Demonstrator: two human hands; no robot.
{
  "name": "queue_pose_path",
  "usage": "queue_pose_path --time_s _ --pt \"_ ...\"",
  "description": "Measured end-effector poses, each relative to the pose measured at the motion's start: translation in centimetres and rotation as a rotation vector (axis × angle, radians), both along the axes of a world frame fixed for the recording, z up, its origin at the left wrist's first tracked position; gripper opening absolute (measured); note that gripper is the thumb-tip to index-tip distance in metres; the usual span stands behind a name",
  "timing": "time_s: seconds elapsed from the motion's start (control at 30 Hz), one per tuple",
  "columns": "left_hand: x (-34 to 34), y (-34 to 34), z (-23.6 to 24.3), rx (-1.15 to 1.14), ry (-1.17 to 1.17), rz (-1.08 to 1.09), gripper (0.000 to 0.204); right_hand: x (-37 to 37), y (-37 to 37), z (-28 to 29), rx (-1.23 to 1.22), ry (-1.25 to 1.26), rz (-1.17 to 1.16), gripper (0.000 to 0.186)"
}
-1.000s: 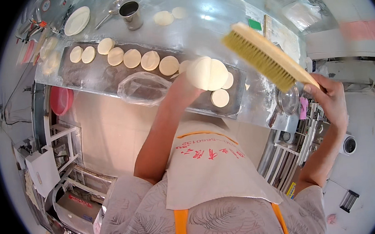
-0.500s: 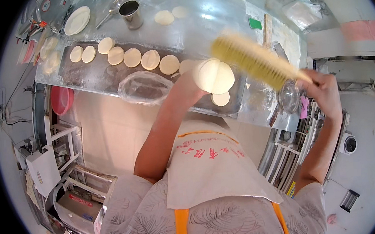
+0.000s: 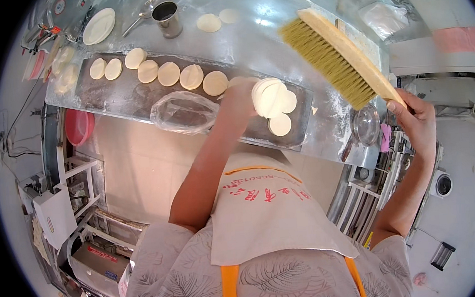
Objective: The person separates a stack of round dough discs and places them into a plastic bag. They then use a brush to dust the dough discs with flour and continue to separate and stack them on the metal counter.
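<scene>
1. Left hand (image 3: 240, 97): reaches forward over the dark tray (image 3: 133, 98), fingers closed on a folded round of pale dough (image 3: 270, 97) held up at the tray's right part; the grip itself is partly hidden behind the dough.
2. Right hand (image 3: 416, 120): raised to the right of the tray, fingers wrapped around the handle of a wooden brush (image 3: 337, 56), whose straw-coloured bristles face down and left, above the steel worktop (image 3: 272, 17).
3. Flat dough discs (image 3: 168, 73): laid in a row along the tray from its left end toward the middle; two more discs (image 3: 280, 125) lie just beside and below the held piece.
4. Clear plastic bag (image 3: 185, 111): crumpled at the tray's near edge, just left of the left forearm.
5. Metal cup (image 3: 167, 17) and white plate (image 3: 99, 26): standing on the worktop beyond the tray; two loose discs (image 3: 209, 22) lie to the cup's right.
6. Small glass bowl (image 3: 366, 125): on the worktop's right edge, near the right hand; its contents appear indistinct.
</scene>
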State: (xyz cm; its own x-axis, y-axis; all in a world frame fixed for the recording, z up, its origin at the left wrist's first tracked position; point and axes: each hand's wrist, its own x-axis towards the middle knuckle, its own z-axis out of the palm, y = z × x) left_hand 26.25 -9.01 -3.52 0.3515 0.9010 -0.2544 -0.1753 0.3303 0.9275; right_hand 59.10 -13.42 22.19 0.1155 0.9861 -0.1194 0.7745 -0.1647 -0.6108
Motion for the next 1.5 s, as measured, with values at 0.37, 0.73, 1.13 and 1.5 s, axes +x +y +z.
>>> queue_pose_path --time_s 0.37,0.73,1.13,1.5 --pt "-0.8 0.8 0.5 0.023 0.101 -0.014 0.036 0.6 -1.4 -0.5 -0.059 0.047 0.042 0.031" --pt "-0.5 0.8 -3.2 0.036 -0.117 -0.045 0.031 0.3 0.0 -0.5 -0.264 0.007 0.173 0.030" --pt "-0.3 0.3 -1.4 0.066 0.007 0.079 0.036 -0.7 0.8 -2.2 -0.034 -0.058 -0.028 0.031" --pt "-2.2 1.9 0.0 -0.089 0.012 0.143 0.037 1.9 -0.7 -2.9 -0.057 0.017 -0.051 0.035"
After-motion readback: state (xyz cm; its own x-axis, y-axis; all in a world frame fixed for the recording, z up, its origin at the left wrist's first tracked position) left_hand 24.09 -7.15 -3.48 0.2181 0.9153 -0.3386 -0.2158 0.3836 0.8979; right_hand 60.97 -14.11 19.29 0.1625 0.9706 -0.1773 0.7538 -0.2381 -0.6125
